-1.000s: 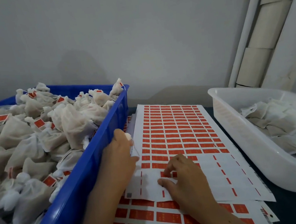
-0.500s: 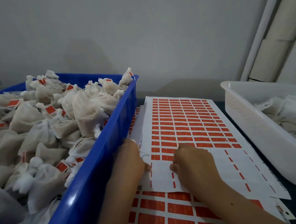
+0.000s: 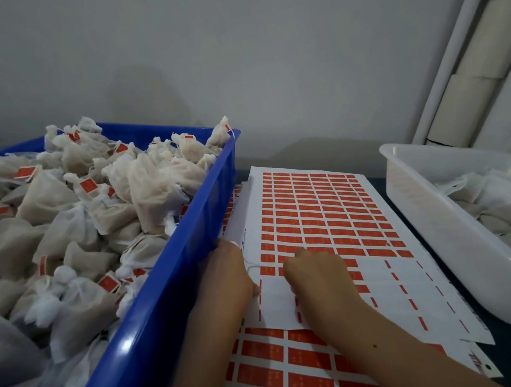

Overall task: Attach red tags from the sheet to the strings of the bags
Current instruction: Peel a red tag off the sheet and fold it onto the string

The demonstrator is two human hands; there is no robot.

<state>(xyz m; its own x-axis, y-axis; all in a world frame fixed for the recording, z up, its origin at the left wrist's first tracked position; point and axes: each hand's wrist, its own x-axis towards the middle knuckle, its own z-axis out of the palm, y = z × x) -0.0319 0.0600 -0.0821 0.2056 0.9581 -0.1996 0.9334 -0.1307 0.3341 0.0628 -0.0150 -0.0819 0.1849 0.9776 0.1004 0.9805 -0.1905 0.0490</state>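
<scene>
Here, both hands rest on the white paper sheet of red rectangular tags [image 3: 322, 214], which lies flat between two bins. The left hand [image 3: 225, 275] sits at the sheet's left edge, just beside the wall of the deep blue plastic crate [image 3: 163, 285], with a thin white string [image 3: 252, 264] looping out from under it onto the paper; its fingers are hidden beneath the hand, so whether they pinch the string cannot be told. The right hand [image 3: 314, 273] is curled, knuckles up, its fingertips pressed down at the boundary where the remaining red rows meet the emptied white strip; what they hold, if anything, cannot be seen. A second sheet of larger red labels [image 3: 282, 373] lies underneath. The blue crate is heaped with small white mesh bags carrying red tags [image 3: 92, 210]. To the right, a white plastic tub [image 3: 435, 237] holds untagged white bags [image 3: 497, 199].
</scene>
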